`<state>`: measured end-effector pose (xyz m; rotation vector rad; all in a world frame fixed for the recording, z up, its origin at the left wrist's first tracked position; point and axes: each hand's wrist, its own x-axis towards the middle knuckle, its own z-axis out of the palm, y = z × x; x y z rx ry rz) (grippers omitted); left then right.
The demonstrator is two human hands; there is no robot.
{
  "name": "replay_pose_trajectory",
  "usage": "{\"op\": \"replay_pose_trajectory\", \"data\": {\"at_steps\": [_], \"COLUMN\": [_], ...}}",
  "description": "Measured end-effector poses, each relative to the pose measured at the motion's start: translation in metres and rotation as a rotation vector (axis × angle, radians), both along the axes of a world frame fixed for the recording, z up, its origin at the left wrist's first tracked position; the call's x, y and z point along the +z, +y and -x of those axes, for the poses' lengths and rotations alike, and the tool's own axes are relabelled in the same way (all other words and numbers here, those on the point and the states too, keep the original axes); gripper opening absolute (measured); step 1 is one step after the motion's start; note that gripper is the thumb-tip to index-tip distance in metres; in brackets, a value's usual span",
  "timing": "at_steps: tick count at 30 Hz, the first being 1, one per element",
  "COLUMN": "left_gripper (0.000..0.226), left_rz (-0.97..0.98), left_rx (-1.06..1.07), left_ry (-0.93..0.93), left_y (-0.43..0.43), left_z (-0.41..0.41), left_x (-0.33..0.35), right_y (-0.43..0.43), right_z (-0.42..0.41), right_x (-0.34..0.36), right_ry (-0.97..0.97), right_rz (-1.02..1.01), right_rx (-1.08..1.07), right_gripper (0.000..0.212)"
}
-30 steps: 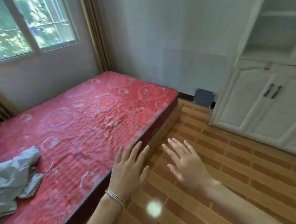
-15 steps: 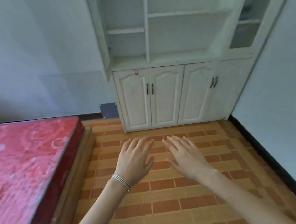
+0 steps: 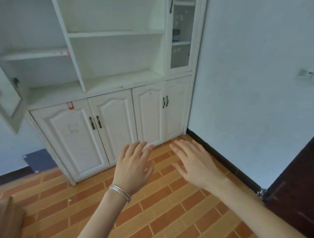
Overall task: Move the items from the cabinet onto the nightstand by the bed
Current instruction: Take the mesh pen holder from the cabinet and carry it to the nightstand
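Observation:
A white cabinet [image 3: 115,118] fills the wall ahead, with open shelves above and shut lower doors with dark handles. Behind its narrow glass door [image 3: 179,46] at the upper right, a dark item [image 3: 176,35] sits on a shelf with some blurred small shapes near it. My left hand [image 3: 133,166], with bangles on the wrist, is held out flat with fingers spread, low in front of the lower doors. My right hand [image 3: 195,162] is beside it, also spread and holding nothing. No nightstand is in view.
An upper cabinet door [image 3: 4,99] hangs open at the left. A dark wooden door [image 3: 301,190] stands at the right edge. The wooden bed frame corner [image 3: 6,218] shows at lower left. Brick-pattern floor tiles [image 3: 165,216] lie underfoot.
The view has swung right from the red mattress to the cabinet, which is now closer. Both hands stay held out and spread, holding nothing.

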<state>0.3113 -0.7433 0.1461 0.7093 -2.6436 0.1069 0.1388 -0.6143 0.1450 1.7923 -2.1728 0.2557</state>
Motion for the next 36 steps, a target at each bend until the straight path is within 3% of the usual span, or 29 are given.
{"op": "replay_pose_trajectory", "data": {"at_steps": [10, 19, 26, 36], "left_gripper": [0.051, 0.051, 0.053, 0.053], "left_rz": [0.011, 0.0, 0.018, 0.121], "left_rx": [-0.063, -0.11, -0.083, -0.014], "left_ry": [-0.029, 0.014, -0.035, 0.012], "left_y": [-0.152, -0.22, -0.269, -0.341], "left_z": [0.089, 0.184, 0.297, 0.468], "left_x": [0.001, -0.002, -0.015, 0.038], "right_y": [-0.14, -0.206, -0.243, -0.326], "right_z": [0.081, 0.171, 0.295, 0.487], "right_x": [0.016, 0.015, 0.001, 0.044], "right_ry": [0.006, -0.006, -0.001, 0.13], "right_rz": [0.014, 0.049, 0.05, 0.112], "right_rx": [-0.076, -0.085, -0.088, -0.012], "right_gripper": [0.056, 0.052, 0.05, 0.048]}}
